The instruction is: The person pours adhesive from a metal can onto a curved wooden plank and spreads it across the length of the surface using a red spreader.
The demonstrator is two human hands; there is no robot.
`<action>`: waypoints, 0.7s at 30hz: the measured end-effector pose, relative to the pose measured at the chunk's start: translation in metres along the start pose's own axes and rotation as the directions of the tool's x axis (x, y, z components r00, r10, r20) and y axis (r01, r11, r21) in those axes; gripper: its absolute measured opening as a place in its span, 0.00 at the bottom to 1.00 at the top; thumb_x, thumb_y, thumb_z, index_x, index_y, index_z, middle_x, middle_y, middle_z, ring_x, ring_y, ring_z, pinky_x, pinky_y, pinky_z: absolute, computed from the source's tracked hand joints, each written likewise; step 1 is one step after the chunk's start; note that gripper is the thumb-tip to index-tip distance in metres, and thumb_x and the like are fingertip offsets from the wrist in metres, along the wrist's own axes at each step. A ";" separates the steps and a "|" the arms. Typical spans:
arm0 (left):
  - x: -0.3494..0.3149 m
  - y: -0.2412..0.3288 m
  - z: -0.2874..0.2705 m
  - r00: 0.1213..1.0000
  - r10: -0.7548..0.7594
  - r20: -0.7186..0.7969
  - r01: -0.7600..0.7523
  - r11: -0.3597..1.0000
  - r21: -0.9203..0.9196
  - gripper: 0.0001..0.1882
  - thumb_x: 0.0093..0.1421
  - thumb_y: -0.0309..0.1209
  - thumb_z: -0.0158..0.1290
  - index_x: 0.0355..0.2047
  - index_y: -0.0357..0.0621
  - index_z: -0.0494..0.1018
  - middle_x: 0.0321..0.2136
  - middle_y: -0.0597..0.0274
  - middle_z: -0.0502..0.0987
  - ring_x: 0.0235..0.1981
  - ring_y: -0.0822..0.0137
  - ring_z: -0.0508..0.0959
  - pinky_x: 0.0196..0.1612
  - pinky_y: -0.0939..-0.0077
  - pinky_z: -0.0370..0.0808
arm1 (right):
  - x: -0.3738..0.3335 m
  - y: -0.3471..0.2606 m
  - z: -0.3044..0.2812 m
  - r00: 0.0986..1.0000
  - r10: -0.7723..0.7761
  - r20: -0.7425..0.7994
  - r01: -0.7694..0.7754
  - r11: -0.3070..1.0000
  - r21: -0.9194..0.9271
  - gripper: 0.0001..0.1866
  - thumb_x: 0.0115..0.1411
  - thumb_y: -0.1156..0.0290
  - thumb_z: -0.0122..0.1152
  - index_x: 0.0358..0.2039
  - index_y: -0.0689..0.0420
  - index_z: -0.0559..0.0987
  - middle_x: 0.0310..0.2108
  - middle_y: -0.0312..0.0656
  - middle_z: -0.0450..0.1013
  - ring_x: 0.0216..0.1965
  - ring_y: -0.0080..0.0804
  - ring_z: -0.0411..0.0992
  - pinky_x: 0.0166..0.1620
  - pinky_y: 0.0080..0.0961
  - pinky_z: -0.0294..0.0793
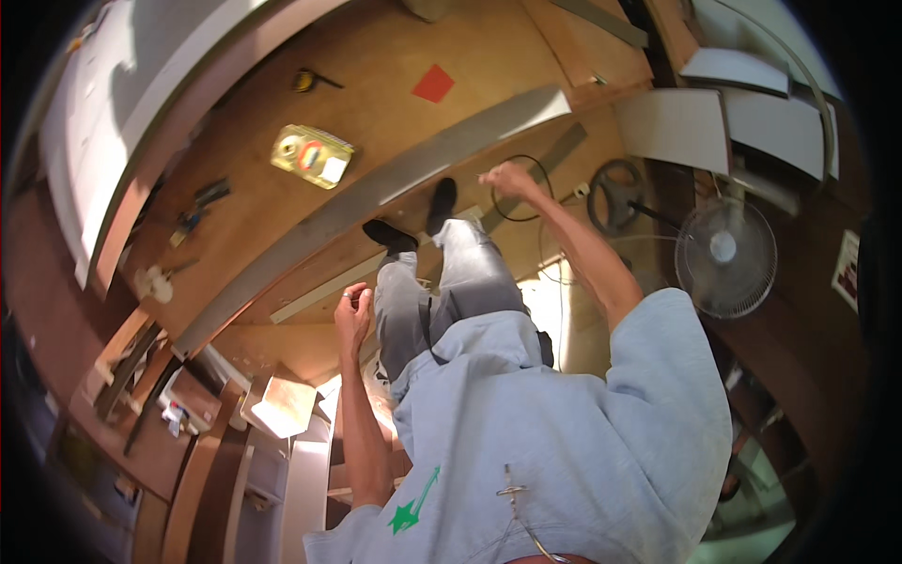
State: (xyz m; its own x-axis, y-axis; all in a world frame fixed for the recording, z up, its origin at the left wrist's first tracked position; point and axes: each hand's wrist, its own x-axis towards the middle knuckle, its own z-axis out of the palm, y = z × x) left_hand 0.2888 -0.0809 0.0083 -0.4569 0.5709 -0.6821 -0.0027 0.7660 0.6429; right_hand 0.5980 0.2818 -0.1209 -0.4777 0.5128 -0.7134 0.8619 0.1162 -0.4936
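My left hand [353,318] hangs beside my left leg, its fingers curled in, with a ring on one of them; I see nothing held in it. My right hand [508,180] is stretched forward near a black cable loop [543,179]. Its fingers point left and are blurred, so their grip is unclear. Ahead of both hands lies a long grey strip [413,177] along the edge of a wooden work surface [395,80]. On that surface are a yellow tin [311,156], a red square sheet [433,84] and a yellow-black tape measure [305,81].
A standing fan [725,254] with a round black base [616,195] is on my right, with loose cables nearby. White panels [675,130] lean at the far right. Tools [193,216] lie on the surface's left. Wooden shelves and boards [202,479] crowd the lower left.
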 end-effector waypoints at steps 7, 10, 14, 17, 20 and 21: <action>0.137 -0.073 0.038 0.988 -0.156 -0.020 0.151 0.975 -0.161 0.25 0.64 0.36 0.59 0.56 0.34 0.70 0.40 0.57 0.80 0.36 0.68 0.78 0.42 0.73 0.76 | -0.017 0.070 0.042 0.960 0.265 0.093 -0.206 0.889 -0.408 0.21 0.60 0.52 0.59 0.36 0.58 0.86 0.35 0.57 0.79 0.45 0.54 0.78 0.46 0.47 0.76; 0.193 -0.092 0.058 0.978 -0.185 -0.098 0.154 0.953 -0.260 0.25 0.63 0.34 0.60 0.56 0.34 0.69 0.39 0.58 0.80 0.34 0.71 0.76 0.38 0.75 0.75 | 0.026 0.046 0.042 0.963 0.268 -0.030 -0.268 0.936 -0.226 0.18 0.60 0.57 0.60 0.46 0.55 0.83 0.47 0.55 0.77 0.50 0.54 0.75 0.49 0.48 0.74; 0.237 -0.076 0.079 0.987 -0.139 -0.075 0.109 0.942 -0.318 0.26 0.64 0.33 0.60 0.58 0.35 0.67 0.42 0.58 0.79 0.38 0.70 0.78 0.42 0.74 0.76 | 0.136 0.052 0.026 0.801 -0.107 -0.588 0.058 0.993 -0.102 0.16 0.62 0.63 0.56 0.47 0.57 0.79 0.40 0.53 0.77 0.45 0.53 0.76 0.49 0.45 0.74; 0.239 -0.057 0.098 0.994 -0.108 -0.023 0.090 0.909 -0.406 0.24 0.66 0.32 0.58 0.59 0.36 0.67 0.45 0.57 0.77 0.42 0.70 0.78 0.45 0.73 0.77 | 0.199 0.089 -0.023 0.698 0.078 -0.712 -0.171 0.983 -0.060 0.18 0.60 0.67 0.56 0.52 0.54 0.75 0.47 0.53 0.76 0.49 0.55 0.75 0.50 0.49 0.74; 0.238 -0.084 0.111 0.995 -0.097 0.003 0.090 0.914 -0.395 0.24 0.67 0.33 0.57 0.60 0.39 0.66 0.43 0.60 0.77 0.40 0.73 0.77 0.42 0.78 0.76 | 0.230 0.123 -0.058 0.586 0.191 -0.788 -0.315 0.949 -0.005 0.17 0.59 0.68 0.55 0.49 0.55 0.73 0.46 0.52 0.77 0.46 0.55 0.76 0.49 0.49 0.75; 0.237 -0.099 0.112 0.995 -0.098 0.001 0.091 0.927 -0.365 0.24 0.67 0.33 0.57 0.60 0.40 0.66 0.42 0.62 0.77 0.39 0.75 0.77 0.41 0.80 0.75 | 0.239 0.126 -0.065 0.588 0.194 -0.785 -0.339 0.941 -0.021 0.16 0.59 0.67 0.54 0.48 0.56 0.73 0.45 0.52 0.77 0.45 0.55 0.76 0.48 0.49 0.75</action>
State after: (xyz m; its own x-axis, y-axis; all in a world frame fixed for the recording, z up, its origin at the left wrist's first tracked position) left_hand 0.2809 0.0116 -0.2557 -0.4539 0.4934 -0.7420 -0.3688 0.6540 0.6605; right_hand 0.6037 0.4744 -0.3214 0.0203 0.9920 -0.1249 0.9761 -0.0467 -0.2122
